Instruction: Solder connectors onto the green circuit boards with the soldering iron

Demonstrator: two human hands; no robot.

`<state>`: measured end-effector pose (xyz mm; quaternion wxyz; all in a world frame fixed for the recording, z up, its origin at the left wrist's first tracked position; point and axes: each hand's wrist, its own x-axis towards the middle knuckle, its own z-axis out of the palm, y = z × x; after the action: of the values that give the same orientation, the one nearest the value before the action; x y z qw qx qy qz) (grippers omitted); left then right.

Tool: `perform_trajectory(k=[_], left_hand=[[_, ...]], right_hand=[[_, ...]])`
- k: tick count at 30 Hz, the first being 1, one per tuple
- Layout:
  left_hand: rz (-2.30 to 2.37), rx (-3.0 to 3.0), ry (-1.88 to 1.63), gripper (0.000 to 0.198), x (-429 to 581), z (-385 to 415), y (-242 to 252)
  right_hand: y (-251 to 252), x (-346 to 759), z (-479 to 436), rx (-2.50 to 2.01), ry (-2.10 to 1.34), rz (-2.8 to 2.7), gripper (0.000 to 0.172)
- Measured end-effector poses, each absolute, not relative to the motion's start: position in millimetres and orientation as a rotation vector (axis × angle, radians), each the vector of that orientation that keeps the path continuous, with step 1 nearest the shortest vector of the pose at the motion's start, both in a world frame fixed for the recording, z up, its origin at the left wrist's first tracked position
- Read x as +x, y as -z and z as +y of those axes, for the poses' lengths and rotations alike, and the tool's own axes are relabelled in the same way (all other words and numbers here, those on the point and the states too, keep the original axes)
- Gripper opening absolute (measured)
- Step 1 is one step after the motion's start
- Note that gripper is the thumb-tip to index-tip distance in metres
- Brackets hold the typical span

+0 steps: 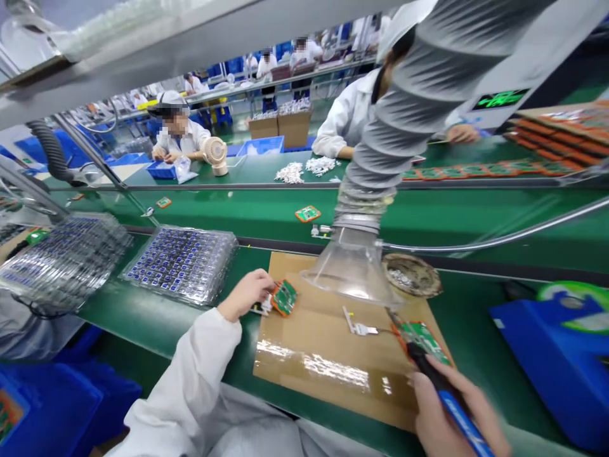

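Observation:
My left hand (251, 294) pinches the edge of a green circuit board with an orange rim (284, 298) over the left side of the cardboard sheet (314, 346). A small white part shows beneath that board. My right hand (454, 403) is closed around a blue and black soldering iron (447, 397), its tip pointing up and left. Beside the iron's metal shaft lies another green board (425, 337), partly covered by it. A white part with a wire (362, 329) rests on the cardboard between my hands.
A clear fume hood (352, 270) hangs over the cardboard, with a round dish (412, 275) behind. Clear trays (181, 263) stand left, a blue holder (552, 355) right. A green conveyor (252, 212) crosses behind, carrying a board (307, 213). Two people sit beyond it.

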<state>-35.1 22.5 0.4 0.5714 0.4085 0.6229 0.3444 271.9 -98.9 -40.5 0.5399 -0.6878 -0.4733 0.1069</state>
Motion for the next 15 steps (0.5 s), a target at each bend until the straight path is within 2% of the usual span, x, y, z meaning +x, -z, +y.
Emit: perform_trajectory(k=[5,9,15], left_hand=[[1.773,1.018,-1.144,0.008,-41.1,101.1,-15.3],[2.004,1.142,-1.298,0.021,-32.7,167.0,-30.0],[2.043,1.492,-0.911,0.014,26.3,216.2,-2.8]], right_hand=[[45.6,272.3,-98.9,-1.577,-0.337,-1.251,0.035],[49.7,277.5,-96.6,-1.515,-0.321,-1.306,0.028],[50.9,271.7,-96.3,-1.467,-0.355,-1.228,0.024]])
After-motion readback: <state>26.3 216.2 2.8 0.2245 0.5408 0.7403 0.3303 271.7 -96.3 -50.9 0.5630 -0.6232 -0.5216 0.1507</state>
